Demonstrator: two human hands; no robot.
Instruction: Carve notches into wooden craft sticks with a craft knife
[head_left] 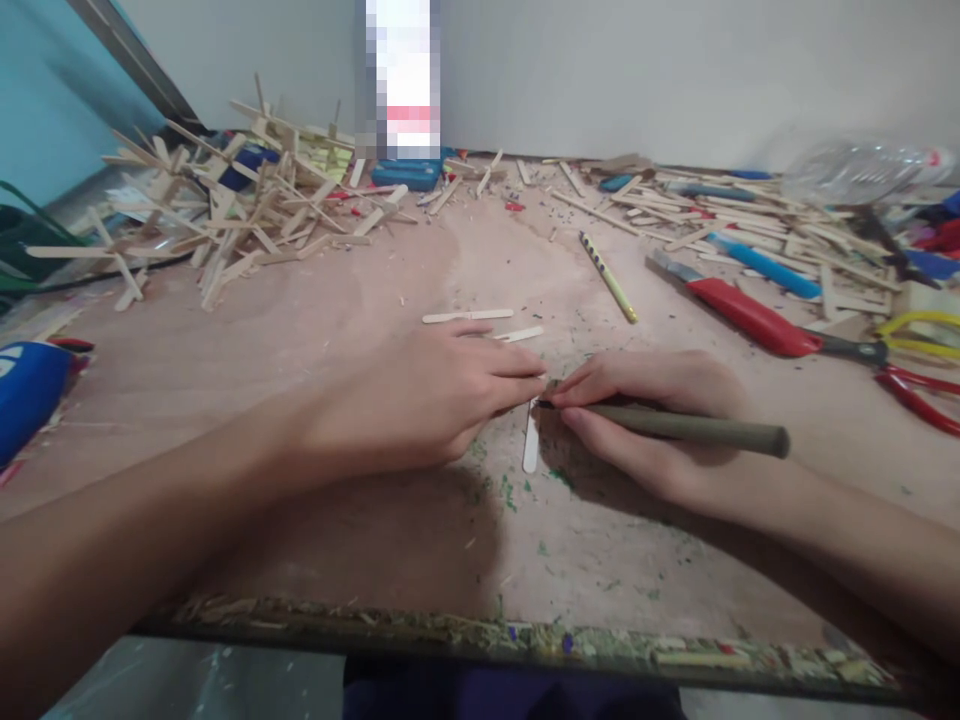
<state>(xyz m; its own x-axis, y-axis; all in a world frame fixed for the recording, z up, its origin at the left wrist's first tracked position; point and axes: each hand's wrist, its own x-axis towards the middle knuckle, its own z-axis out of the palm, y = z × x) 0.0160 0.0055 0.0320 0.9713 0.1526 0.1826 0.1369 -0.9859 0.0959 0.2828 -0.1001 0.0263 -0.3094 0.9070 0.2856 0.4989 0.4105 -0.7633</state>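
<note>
My right hand is closed in a writing grip on an olive pen-like tool. Its dark tip meets the upper end of a pale craft stick, which lies lengthwise on the table. Stretched out flat from the left, my left hand has its fingertips beside that tip, at the stick's top end. Whether those fingers press on the stick is hidden. Just beyond them lie another craft stick and a partly covered one. Green shavings are scattered around the stick.
Piled craft sticks fill the back left, with more sticks at the back right. A yellow pencil, a red-handled tool, a blue pen and red pliers lie rightward. A plastic bottle rests behind. Debris lines the front edge.
</note>
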